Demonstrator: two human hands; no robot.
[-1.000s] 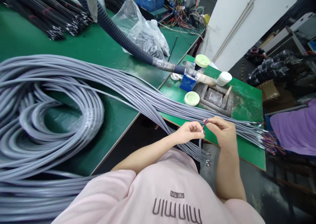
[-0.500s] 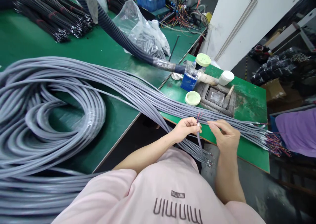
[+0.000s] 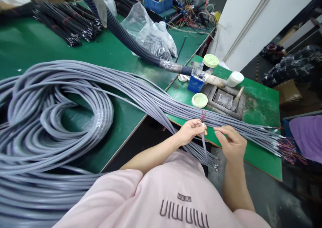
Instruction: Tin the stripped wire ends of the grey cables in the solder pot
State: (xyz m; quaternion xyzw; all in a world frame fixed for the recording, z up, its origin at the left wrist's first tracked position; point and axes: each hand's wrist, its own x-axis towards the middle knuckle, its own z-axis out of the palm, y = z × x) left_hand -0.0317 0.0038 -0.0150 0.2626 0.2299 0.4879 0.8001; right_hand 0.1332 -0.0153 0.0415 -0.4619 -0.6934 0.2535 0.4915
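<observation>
My left hand (image 3: 190, 131) pinches a grey cable (image 3: 204, 144) close to its stripped end, in front of my body. Thin red and dark wires (image 3: 203, 116) fan upward from that end, above a white band at my fingertips. To the right, my right hand (image 3: 231, 141) is closed with thumb and forefinger together, a short gap away from the wires. Whether anything small sits in that pinch I cannot make out. Behind both hands a thick bundle of grey cables (image 3: 151, 97) crosses the bench, its stripped ends (image 3: 289, 149) showing coloured wires at the right.
A big coil of grey cable (image 3: 103, 117) lies on the green table at left. Beyond the bundle are a square metal pot (image 3: 224, 99), a blue box (image 3: 195, 83), an open light-green tub (image 3: 199, 100) and a ribbed hose (image 3: 130, 42). More cable ends (image 3: 215, 167) hang below the bench edge.
The view has shifted slightly, so the bench appears further right. The wires at the held cable's end stand straighter and closer together. My right fingers sit a little lower relative to them.
</observation>
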